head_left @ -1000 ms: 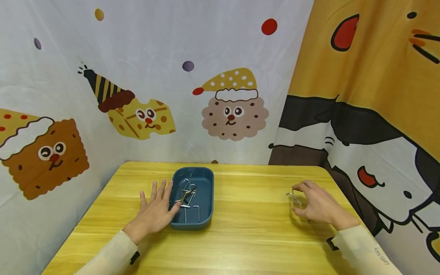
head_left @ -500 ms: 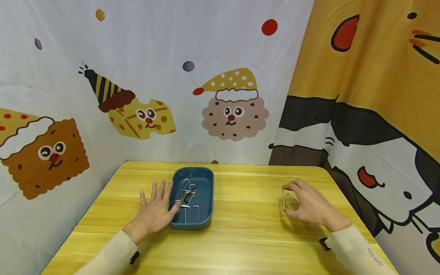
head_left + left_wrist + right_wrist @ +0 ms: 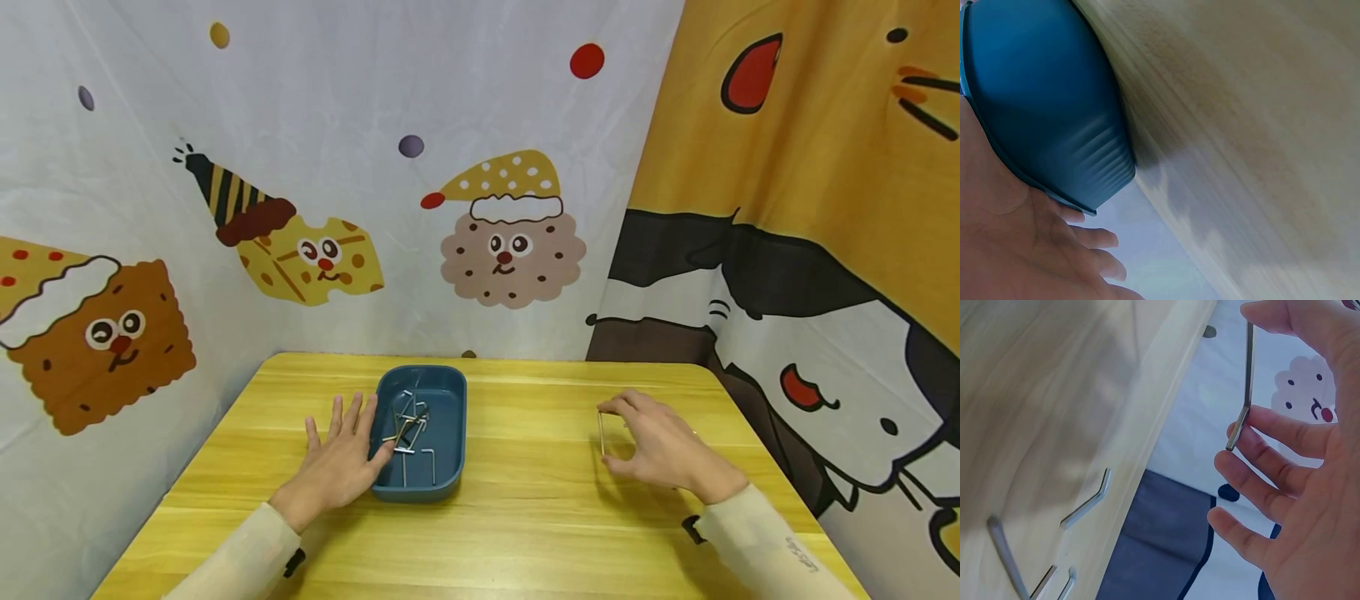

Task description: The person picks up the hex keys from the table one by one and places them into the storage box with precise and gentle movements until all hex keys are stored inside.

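Note:
In the head view my right hand (image 3: 663,446) is above the right part of the table, pinching an L-shaped hex key (image 3: 602,433) between thumb and fingertips. The right wrist view shows the thumb at the long arm's end and fingers at the bend of this hex key (image 3: 1249,369). My left hand (image 3: 330,471), fingers straight and spread, lies along the left side of a blue tray (image 3: 447,446). Several hex keys (image 3: 408,427) lie in a loose pile inside the tray. From the left wrist, the palm (image 3: 1016,231) shows against the outer wall of the tray (image 3: 1041,94).
More hex keys (image 3: 1088,503) lie on the wooden table (image 3: 525,533), mostly hidden behind the right hand in the head view. A white cartoon-print curtain (image 3: 495,92) hangs behind the table, with an orange one (image 3: 825,150) at the right.
My right hand has moved left across the table with the hex key in its fingers, away from the other keys there. The left hand and tray have stayed in place.

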A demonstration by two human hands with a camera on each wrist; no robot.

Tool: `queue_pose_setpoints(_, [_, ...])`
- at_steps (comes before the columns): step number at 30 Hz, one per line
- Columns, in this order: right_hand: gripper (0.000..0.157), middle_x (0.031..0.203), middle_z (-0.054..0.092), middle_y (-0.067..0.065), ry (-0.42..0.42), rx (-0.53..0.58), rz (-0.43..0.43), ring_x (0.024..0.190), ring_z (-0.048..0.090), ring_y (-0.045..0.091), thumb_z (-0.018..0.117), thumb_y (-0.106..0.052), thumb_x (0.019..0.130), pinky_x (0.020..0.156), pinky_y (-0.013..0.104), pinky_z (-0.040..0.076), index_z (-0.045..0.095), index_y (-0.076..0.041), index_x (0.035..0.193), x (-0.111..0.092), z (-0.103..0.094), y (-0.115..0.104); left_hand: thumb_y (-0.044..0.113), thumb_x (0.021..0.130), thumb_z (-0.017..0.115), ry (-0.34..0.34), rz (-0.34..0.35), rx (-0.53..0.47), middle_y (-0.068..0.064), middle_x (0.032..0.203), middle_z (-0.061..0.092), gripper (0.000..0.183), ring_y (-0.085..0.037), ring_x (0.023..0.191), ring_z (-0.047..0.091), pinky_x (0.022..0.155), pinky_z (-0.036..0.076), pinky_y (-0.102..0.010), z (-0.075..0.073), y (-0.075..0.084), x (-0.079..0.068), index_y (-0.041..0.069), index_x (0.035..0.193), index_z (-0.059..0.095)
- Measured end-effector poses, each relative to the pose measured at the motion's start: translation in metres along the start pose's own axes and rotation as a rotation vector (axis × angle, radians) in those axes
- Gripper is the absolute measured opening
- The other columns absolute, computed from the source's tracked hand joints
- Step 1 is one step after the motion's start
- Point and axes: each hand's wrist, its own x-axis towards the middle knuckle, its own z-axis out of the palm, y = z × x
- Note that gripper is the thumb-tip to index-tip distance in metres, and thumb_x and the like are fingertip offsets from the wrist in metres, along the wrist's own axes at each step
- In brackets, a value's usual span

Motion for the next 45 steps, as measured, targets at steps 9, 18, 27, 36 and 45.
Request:
queue_pose_setpoints(9, [0.075, 0.137, 0.075, 0.004, 0.001, 0.003, -0.039, 0.119, 0.078, 0.031, 0.101, -0.042, 0.084, 0.101, 0.058, 0.067, 0.075, -0.013, 0.148, 0.011, 0.004, -0.011, 0.054, 0.121, 0.055, 0.001, 0.000, 0.000, -0.025, 0.196, 0.006, 0.091, -0.059, 0.180, -0.007, 0.131, -0.012, -0.095, 0.000, 0.000, 0.000, 0.009, 0.189, 0.012])
queue_pose_setpoints(18, [0.075, 0.136, 0.074, 0.004, 0.004, 0.007, -0.094, 0.116, 0.077, 0.027, 0.099, -0.043, 0.086, 0.099, 0.054, 0.067, 0.074, -0.012, 0.150, 0.024, 0.011, -0.026, 0.054, 0.121, 0.055, 0.002, -0.002, 0.001, -0.025, 0.196, 0.006, 0.091, -0.059, 0.180, -0.007, 0.132, -0.012, -0.095, 0.001, -0.001, 0.000, 0.010, 0.189, 0.013])
queue_pose_setpoints(27, [0.076, 0.137, 0.073, 0.005, 0.010, 0.016, -0.137, 0.120, 0.077, 0.029, 0.099, -0.043, 0.086, 0.103, 0.056, 0.066, 0.075, -0.011, 0.150, 0.035, 0.015, -0.042, 0.054, 0.121, 0.056, 0.003, -0.001, -0.003, -0.025, 0.196, 0.005, 0.092, -0.059, 0.180, -0.008, 0.131, -0.013, -0.095, 0.002, -0.001, 0.001, 0.010, 0.189, 0.012])
queue_pose_setpoints(36, [0.074, 0.137, 0.073, 0.004, 0.011, 0.018, -0.188, 0.122, 0.075, 0.026, 0.098, -0.042, 0.086, 0.106, 0.057, 0.065, 0.075, -0.012, 0.149, 0.045, 0.017, -0.059, 0.054, 0.120, 0.056, 0.005, -0.001, -0.002, -0.026, 0.196, 0.007, 0.092, -0.059, 0.180, -0.007, 0.132, -0.010, -0.095, -0.001, 0.002, -0.001, 0.010, 0.189, 0.014])
queue_pose_setpoints(45, [0.076, 0.142, 0.073, 0.004, -0.029, 0.022, -0.223, 0.129, 0.074, 0.027, 0.096, -0.046, 0.087, 0.112, 0.056, 0.064, 0.073, -0.015, 0.153, 0.059, 0.019, -0.074, 0.054, 0.120, 0.056, 0.004, -0.001, -0.001, -0.026, 0.196, 0.007, 0.092, -0.059, 0.180, -0.007, 0.132, -0.011, -0.095, -0.001, 0.001, 0.000, 0.009, 0.189, 0.014])
